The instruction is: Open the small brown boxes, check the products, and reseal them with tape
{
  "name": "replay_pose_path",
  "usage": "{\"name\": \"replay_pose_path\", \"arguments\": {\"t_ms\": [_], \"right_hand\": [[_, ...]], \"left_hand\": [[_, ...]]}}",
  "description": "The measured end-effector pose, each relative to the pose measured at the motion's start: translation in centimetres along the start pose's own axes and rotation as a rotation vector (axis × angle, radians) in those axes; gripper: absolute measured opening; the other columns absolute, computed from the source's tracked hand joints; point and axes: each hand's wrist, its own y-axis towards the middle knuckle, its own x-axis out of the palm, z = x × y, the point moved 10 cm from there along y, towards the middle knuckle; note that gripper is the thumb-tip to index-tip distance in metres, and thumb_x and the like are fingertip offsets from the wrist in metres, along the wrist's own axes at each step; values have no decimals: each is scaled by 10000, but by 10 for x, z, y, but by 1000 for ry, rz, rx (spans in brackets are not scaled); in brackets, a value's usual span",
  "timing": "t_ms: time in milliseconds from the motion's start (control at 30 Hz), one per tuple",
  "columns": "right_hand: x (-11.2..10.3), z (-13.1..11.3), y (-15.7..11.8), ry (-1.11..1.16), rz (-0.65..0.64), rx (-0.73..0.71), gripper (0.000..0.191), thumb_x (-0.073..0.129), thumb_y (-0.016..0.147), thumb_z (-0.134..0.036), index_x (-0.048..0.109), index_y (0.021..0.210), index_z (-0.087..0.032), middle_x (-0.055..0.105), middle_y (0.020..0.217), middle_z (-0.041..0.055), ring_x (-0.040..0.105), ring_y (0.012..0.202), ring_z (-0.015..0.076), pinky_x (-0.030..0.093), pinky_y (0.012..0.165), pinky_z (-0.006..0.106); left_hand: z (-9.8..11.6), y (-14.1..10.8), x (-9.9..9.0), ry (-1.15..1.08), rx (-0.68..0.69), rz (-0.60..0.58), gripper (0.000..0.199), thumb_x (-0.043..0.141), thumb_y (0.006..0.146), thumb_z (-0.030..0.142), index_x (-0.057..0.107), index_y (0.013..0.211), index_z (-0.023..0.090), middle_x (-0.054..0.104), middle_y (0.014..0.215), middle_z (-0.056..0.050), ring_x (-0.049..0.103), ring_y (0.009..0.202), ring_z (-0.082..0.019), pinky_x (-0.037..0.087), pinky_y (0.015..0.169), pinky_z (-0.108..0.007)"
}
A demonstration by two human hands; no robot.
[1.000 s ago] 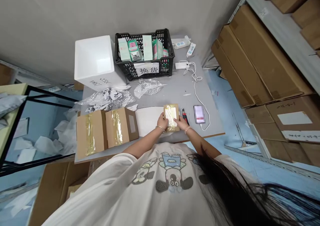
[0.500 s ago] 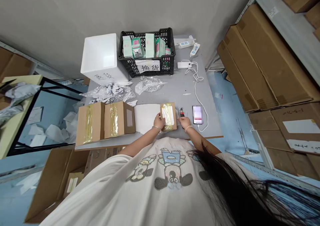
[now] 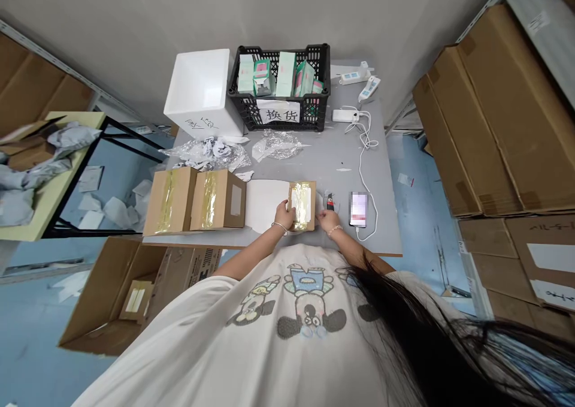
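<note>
Left hand (image 3: 283, 215) on taped carton (image 3: 302, 206), right hand (image 3: 327, 220) beside

Left hand (image 3: 284, 215) curled and right hand (image 3: 327, 220) flatter, both reaching forward, low and close together.

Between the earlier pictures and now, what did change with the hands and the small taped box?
The right hand let go of the taped cardboard box and moved right, now resting just below the red-and-black box cutter. The left hand stays on the box's left edge. The other taped boxes and black basket did not move.
</note>
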Motion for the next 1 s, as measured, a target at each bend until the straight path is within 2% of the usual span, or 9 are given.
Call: {"name": "replay_pose_path", "arguments": {"t_ms": [100, 233, 333, 400, 567, 700, 800, 900, 1000], "right_hand": [[0, -6, 3, 17, 15, 10, 378, 607, 754, -181, 677, 1124, -203, 652, 1207, 97, 612, 1102, 253, 447, 1007, 410], [-2, -7, 3, 55, 59, 25, 381, 582, 785, -181, 652, 1159, -164, 599, 1256, 143, 582, 1148, 282, 413, 1045, 435], [-7, -5, 1, 64, 115, 13, 409, 599, 775, -195, 634, 1182, -171, 569, 1292, 160, 535, 1222, 317, 377, 1083, 472], [-7, -4, 0, 115, 127, 23, 402, 601, 781, -234, 634, 1177, -178, 580, 1277, 158, 527, 1236, 330, 354, 1100, 504], [16, -20, -5, 297, -18, -43, 355, 548, 828, -348, 666, 1126, -195, 681, 1124, 125, 617, 1102, 308, 435, 1025, 475], [21, -25, -12, 310, -32, 1, 417, 514, 851, -407, 657, 1177, -190, 690, 1129, 137, 634, 1062, 315, 469, 963, 478], [13, -27, -13, 352, 17, 35, 475, 471, 879, -471, 624, 1229, -188, 668, 1180, 138, 615, 1106, 308, 451, 991, 474], [1, -40, -11, 424, 64, -4, 478, 449, 892, -525, 613, 1204, -202, 666, 1170, 121, 607, 1109, 285, 447, 997, 445], [-9, -48, -9, 475, 81, -9, 480, 406, 898, -597, 620, 1077, -206, 690, 1022, 96, 631, 975, 268, 484, 915, 433]], "left_hand": [[4, -1, -4, 10, 23, 13, 537, 633, 790, 222, 519, 1303, 112, 524, 1370, -208, 494, 1292, -324, 390, 1090, -447], [22, -3, -6, 35, 121, 47, 589, 615, 803, 227, 462, 1359, 107, 459, 1433, -206, 372, 1397, -313, 272, 1181, -435], [34, -9, 2, 57, 188, 40, 743, 657, 788, 277, 357, 1437, 72, 344, 1512, -235, 248, 1464, -333, 199, 1211, -446], [35, -12, 10, 56, 167, 13, 902, 725, 742, 316, 274, 1479, 58, 280, 1543, -258, 207, 1476, -364, 196, 1208, -470], [26, -14, 16, 0, 75, -30, 1054, 813, 673, 337, 220, 1502, 69, 294, 1540, -272, 280, 1450, -375, 253, 1183, -464], [23, -12, 12, -106, 71, -28, 966, 852, 639, 322, 344, 1438, 132, 460, 1448, -222, 463, 1337, -332, 360, 1119, -445], [16, -7, 15, -226, -17, -70, 777, 822, 688, 381, 452, 1341, 181, 604, 1302, -168, 607, 1160, -279, 462, 1001, -413], [11, -3, 17, -331, -131, -107, 505, 675, 818, 496, 550, 1207, 200, 660, 1210, -135, 645, 1065, -252, 492, 915, -380], [20, -1, 8, -363, -116, -82, 404, 578, 870, 558, 585, 1073, 208, 667, 1168, -104, 619, 1083, -236, 480, 905, -347]]}}
